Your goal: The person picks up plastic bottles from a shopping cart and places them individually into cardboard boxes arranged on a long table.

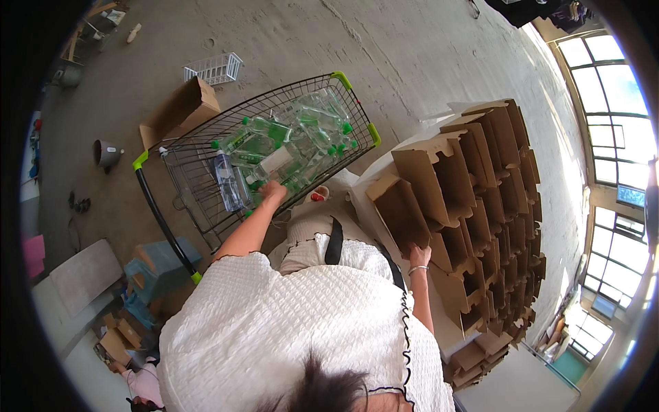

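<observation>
A black wire shopping cart (206,141) with green corners holds several clear plastic bottles (319,117) with green caps, lying in a heap. My left hand (273,191) reaches over the cart's near side, its fingers closed at the green-capped neck of a bottle (278,163) with a pale label. Part of that grip is hidden by the back of the hand. At my right, an open brown cardboard box (397,209) sits at the near corner of a large block of similar boxes. My right hand (420,255) grips the box's near edge, fingers bent over the cardboard.
The stacked open boxes (504,199) fill the right side. Beyond the cart are a larger carton (182,113) and a white wire basket (214,69) on the concrete floor. A grey bucket (106,153) stands left. Another person (144,384) is at lower left.
</observation>
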### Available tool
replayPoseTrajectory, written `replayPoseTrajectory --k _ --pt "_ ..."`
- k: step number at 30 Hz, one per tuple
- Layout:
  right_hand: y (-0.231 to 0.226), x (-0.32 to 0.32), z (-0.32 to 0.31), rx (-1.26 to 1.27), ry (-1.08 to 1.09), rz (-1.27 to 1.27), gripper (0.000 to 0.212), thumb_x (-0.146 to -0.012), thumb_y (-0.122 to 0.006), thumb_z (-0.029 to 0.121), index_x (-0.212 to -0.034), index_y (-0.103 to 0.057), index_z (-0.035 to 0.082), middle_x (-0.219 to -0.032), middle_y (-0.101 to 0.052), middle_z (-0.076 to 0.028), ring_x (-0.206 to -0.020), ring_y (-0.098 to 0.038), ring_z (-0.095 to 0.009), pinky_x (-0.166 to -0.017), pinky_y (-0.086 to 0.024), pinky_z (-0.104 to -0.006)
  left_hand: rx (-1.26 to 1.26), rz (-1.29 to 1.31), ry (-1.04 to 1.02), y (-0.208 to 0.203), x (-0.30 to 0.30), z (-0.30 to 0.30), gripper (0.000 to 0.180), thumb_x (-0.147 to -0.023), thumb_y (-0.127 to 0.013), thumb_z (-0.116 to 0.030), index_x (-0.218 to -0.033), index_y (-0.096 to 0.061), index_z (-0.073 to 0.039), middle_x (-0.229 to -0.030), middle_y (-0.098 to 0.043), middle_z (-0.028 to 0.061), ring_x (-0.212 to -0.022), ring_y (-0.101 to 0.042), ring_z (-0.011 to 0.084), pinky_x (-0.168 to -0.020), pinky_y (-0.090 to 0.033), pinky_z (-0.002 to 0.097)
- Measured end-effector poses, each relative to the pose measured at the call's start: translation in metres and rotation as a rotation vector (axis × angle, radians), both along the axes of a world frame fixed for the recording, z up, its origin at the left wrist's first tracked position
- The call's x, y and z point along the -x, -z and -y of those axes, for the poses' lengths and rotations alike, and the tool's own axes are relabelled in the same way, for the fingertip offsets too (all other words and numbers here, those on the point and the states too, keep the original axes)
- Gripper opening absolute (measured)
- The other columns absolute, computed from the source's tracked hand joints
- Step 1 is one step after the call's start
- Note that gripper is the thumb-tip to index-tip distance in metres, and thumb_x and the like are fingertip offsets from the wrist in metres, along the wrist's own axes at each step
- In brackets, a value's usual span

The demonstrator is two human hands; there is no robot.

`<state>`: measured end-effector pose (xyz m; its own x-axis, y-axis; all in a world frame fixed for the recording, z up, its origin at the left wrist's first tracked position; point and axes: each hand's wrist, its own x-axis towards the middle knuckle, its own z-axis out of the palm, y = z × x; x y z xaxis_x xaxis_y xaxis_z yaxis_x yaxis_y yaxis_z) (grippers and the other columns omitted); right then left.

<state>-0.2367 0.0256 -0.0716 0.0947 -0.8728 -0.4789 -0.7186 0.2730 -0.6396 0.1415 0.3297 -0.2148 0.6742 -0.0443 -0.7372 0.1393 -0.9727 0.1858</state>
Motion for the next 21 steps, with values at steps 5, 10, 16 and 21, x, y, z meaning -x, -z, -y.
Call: replayPoseTrajectory --k 5,10,16,21 --pt "-0.001 0.007 -0.011 0.023 0.021 -0.038 0.017 -0.073 -0.064 0.008 -0.085 -0.065 -0.004 -0.075 -0.066 -0.010 -0.065 -0.065 -0.024 -0.055 -0.051 -0.0346 -0.014 -0.152 0.102 0.033 -0.001 -0.050 0.064 -0.069 -0.074 -0.022 -0.126 -0.052 -0.002 -0.123 -0.057 0.0211 -0.112 -0.056 0.0364 -0.090 -0.048 0.0447" --pt "0.014 0.015 -0.005 0.119 -0.075 -0.135 0.021 -0.072 -0.062 0.012 -0.085 -0.064 -0.005 -0.074 -0.066 -0.012 -0.068 -0.062 -0.024 -0.062 -0.048 -0.0347 0.025 -0.093 0.207 0.056 0.007 -0.061 0.079 -0.057 -0.084 -0.028 -0.123 -0.050 -0.002 -0.117 -0.059 0.0231 -0.111 -0.057 0.0368 -0.092 -0.048 0.0442" --pt "0.027 0.022 0.002 0.134 -0.154 -0.166 0.025 -0.074 -0.059 0.015 -0.088 -0.065 -0.004 -0.076 -0.067 -0.020 -0.074 -0.065 -0.035 -0.067 -0.049 -0.0411 0.124 -0.215 0.317 0.015 -0.024 -0.065 0.068 -0.053 -0.085 -0.033 -0.104 -0.060 0.004 -0.106 -0.063 0.0253 -0.102 -0.062 0.0359 -0.086 -0.051 0.0437" --pt "0.013 0.011 0.009 0.073 -0.230 -0.045 0.022 -0.077 -0.060 0.014 -0.089 -0.068 -0.004 -0.078 -0.069 -0.015 -0.073 -0.066 -0.025 -0.065 -0.049 -0.0357 0.273 0.164 0.185 -0.063 -0.019 -0.036 0.064 -0.058 -0.083 -0.034 -0.102 -0.064 0.008 -0.104 -0.063 0.0244 -0.098 -0.063 0.0345 -0.083 -0.050 0.0418"
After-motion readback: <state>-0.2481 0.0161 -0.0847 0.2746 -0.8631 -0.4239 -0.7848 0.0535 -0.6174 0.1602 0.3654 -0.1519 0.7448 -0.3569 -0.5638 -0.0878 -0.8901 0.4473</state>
